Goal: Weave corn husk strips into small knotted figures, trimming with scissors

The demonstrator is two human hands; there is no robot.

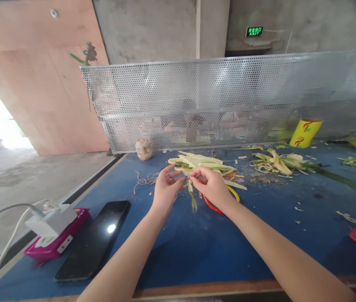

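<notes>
My left hand hovers over the blue table with its fingers apart; nothing shows in it. Close beside it, my right hand has thumb and forefinger pinched together. A small pale-green strip of corn husk hangs just below those fingertips, apparently held by them; the exact grip is too small to make out. Behind both hands lies a pile of pale corn husks. A red and yellow ring sits on the table, partly covered by my right hand and forearm. Thin brown string lies loosely left of my left hand.
A ball of twine stands at the back by a perforated metal screen. At left are a black phone and a purple power strip with a charger. More husks and a yellow roll are at right.
</notes>
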